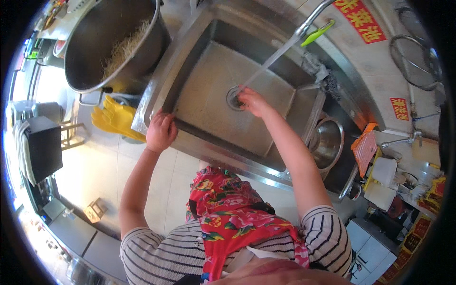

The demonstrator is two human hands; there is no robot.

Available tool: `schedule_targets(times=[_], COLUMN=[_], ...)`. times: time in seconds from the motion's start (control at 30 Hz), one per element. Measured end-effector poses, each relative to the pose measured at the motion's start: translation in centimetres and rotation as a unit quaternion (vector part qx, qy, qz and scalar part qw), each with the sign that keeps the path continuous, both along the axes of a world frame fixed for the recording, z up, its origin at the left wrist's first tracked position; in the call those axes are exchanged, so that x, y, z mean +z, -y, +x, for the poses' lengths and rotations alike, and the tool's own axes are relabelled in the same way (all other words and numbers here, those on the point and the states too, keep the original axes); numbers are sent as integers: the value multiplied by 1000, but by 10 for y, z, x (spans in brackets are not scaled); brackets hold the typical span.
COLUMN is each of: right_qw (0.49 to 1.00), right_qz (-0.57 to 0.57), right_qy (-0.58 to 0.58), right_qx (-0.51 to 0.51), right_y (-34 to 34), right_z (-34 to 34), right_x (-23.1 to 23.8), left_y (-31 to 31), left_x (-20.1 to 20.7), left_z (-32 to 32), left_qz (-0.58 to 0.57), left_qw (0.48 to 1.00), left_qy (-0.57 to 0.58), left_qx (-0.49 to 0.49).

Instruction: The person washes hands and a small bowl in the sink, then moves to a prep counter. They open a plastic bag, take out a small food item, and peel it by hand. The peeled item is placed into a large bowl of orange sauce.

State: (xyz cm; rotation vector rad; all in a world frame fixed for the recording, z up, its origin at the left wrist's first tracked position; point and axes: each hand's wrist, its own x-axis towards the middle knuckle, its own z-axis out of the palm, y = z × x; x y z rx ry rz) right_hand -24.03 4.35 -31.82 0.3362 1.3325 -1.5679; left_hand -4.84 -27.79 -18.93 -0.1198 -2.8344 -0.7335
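Note:
A wide stainless steel sink (199,118) stands in front of me. My left hand (161,131) rests at its near left corner, fingers curled over the rim. Deep in the basin, my right hand (252,102) reaches to the round drain (234,98). Its fingers are bent and drawn together at the drain's right edge; whatever they may hold is hidden. From the faucet (304,29) a stream of water (268,63) falls onto the drain beside these fingers. A thin sheet of water wets the basin floor.
A large metal pot (90,83) with pale, stringy strands (124,51) stands left of the sink. Yellow rubber gloves (114,118) hang between them. To the right are a steel bowl (327,142) and an orange basket (365,148). A bright green clip-like piece (318,33) hangs by the faucet.

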Motion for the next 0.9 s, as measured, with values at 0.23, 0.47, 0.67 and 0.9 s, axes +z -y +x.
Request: schedule_targets(times=[0.23, 0.47, 0.67, 0.9], right_qw=[902, 592, 680, 835], right_qz=[153, 381, 239, 276], right_qy=[-395, -708, -692, -332], right_qx=[82, -51, -33, 342], right_y=[-41, -22, -10, -65], right_z=[-63, -166, -125, 42], right_x=[197, 404, 392, 210], left_y=[1, 9, -21, -50], left_x=[-19, -36, -49, -62], left_z=[-6, 16, 17, -4], left_qz=[7, 18, 17, 12], left_qw=[1000, 998, 995, 1000], left_qy=[11, 64, 98, -14], left_qx=[-13, 10, 8, -25])
